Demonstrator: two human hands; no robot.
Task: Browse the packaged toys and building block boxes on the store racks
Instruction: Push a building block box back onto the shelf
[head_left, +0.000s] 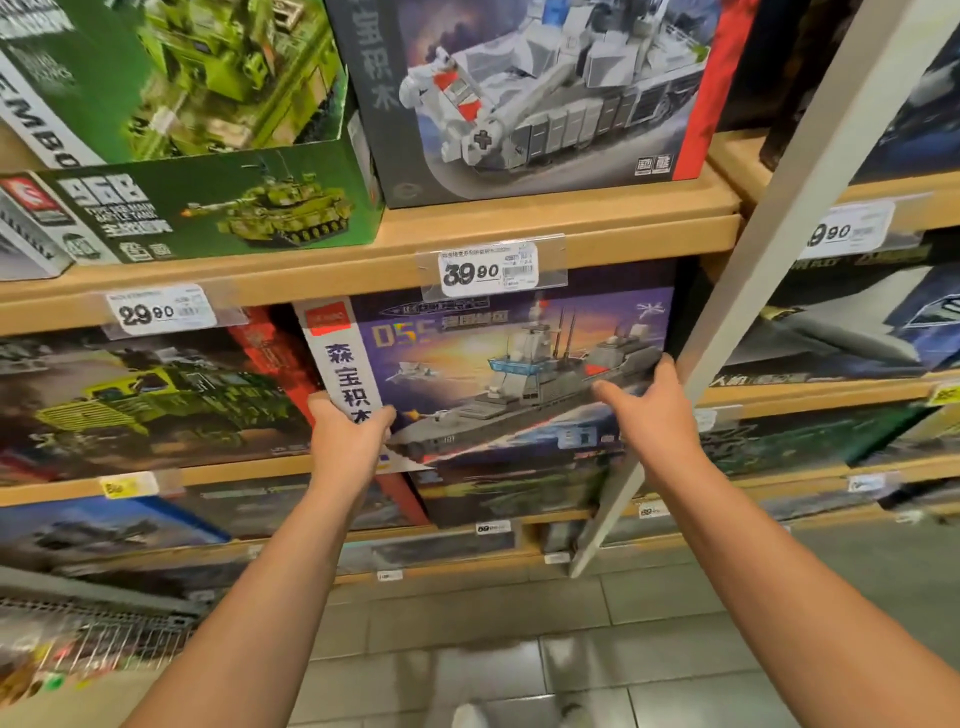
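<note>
A building block box with a grey warship picture (498, 374) stands on the middle wooden shelf, tilted out towards me. My left hand (349, 439) grips its lower left edge, thumb on the front over the white strip with blue characters. My right hand (649, 402) holds the right edge, fingers curled round the side and thumb on the front. Above it sit a grey armoured vehicle box (524, 98) and a green tank box (208, 208). To its left stands a box with a green truck picture (140, 400).
A wooden shelf (322, 270) carries price tags reading 39.90 (485, 270) and 29.90 (156, 312). A white upright post (753, 280) slants down just right of my right hand. More boxes fill the right-hand rack (852, 322). A tiled floor (519, 649) lies below, a wire basket (88, 634) at lower left.
</note>
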